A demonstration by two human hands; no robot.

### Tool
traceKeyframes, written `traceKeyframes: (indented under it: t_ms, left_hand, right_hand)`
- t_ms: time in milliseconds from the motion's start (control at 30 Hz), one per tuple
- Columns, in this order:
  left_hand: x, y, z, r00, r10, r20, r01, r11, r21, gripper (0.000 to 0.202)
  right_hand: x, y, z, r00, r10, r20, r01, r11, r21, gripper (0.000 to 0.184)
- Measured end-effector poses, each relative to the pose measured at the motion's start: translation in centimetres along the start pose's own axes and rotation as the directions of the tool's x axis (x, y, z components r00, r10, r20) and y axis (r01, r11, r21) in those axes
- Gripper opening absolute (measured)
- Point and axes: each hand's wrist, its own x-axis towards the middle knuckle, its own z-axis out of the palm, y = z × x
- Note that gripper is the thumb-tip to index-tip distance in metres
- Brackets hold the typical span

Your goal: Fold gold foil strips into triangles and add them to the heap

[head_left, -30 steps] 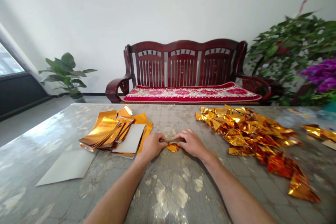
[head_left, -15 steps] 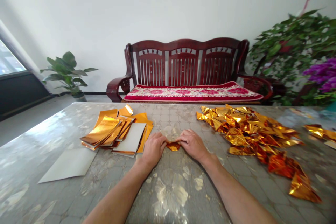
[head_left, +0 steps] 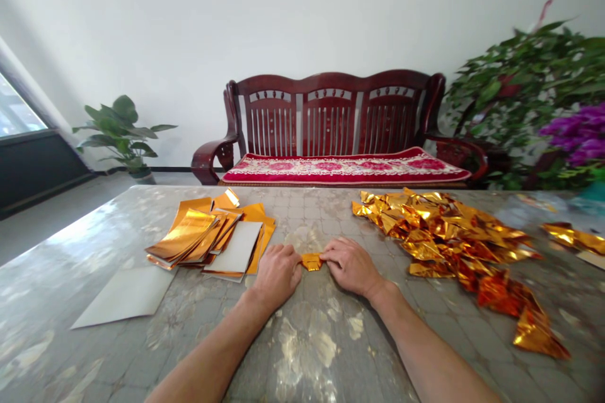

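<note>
While the left hand (head_left: 278,275) and the right hand (head_left: 350,266) rest on the counter (head_left: 312,352), they sit close together, knuckles up and fingers curled inward, neither spread open. Between them, touching both, lies a small folded piece of gold foil (head_left: 312,262), its ends held under the fingers of each hand and its underside apparently against the counter; how firmly it is pinched cannot be told. Just left of the left hand lies a fanned stack of gold foil sheets (head_left: 208,236) with a pale grey card (head_left: 235,247) on top, and a second grey card (head_left: 123,297) lies flat beside that stack. Right of the right hand spreads a heap of crumpled gold foil (head_left: 449,233), with a smaller crumpled strip (head_left: 574,238) further along. Beyond the counter stands a dark red wooden bench (head_left: 331,113) with a red floral cushion (head_left: 345,168), between a potted plant (head_left: 118,129) and a leafy plant (head_left: 520,88).
</note>
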Motion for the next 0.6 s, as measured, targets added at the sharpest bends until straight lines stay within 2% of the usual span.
traceKeyframes:
  t_ms: [67,133,200,300,333,433,600]
  left_hand:
    - [0.2,0.3,-0.2,0.998,-0.056,0.000,0.056,0.998,-0.027,0.026]
    - [0.6,0.5,-0.2,0.991,-0.134,0.008,0.134,0.990,-0.047,0.028]
    - [1.1,0.5,-0.1,0.978,-0.208,0.024,0.209,0.975,-0.071,0.022]
    - [1.7,0.1,0.3,0.958,-0.280,0.061,0.286,0.947,-0.148,0.010]
    - [1.8,0.0,0.5,0.951,-0.300,0.072,0.308,0.935,-0.174,0.011]
    - [2.1,-0.5,0.6,0.936,-0.334,0.114,0.351,0.910,-0.221,0.025]
    - [2.3,-1.0,0.4,0.933,-0.297,0.203,0.342,0.908,-0.242,0.016]
  right_hand:
    - [0.2,-0.3,-0.1,0.999,0.046,0.004,-0.046,0.999,-0.017,0.017]
    - [0.6,-0.6,0.0,0.996,0.091,0.008,-0.090,0.994,-0.053,0.020]
    - [1.1,-0.6,0.2,0.992,0.128,0.015,-0.127,0.989,-0.072,0.019]
    - [1.6,-0.4,0.5,0.986,0.168,0.022,-0.167,0.985,-0.039,0.004]
    - [1.7,-0.3,0.6,0.984,0.178,0.023,-0.177,0.984,-0.023,0.008]
    - [1.7,-0.1,0.7,0.982,0.181,0.052,-0.182,0.983,0.007,0.015]
    - [1.6,0.2,0.6,0.980,0.182,0.080,-0.186,0.982,0.042,0.007]
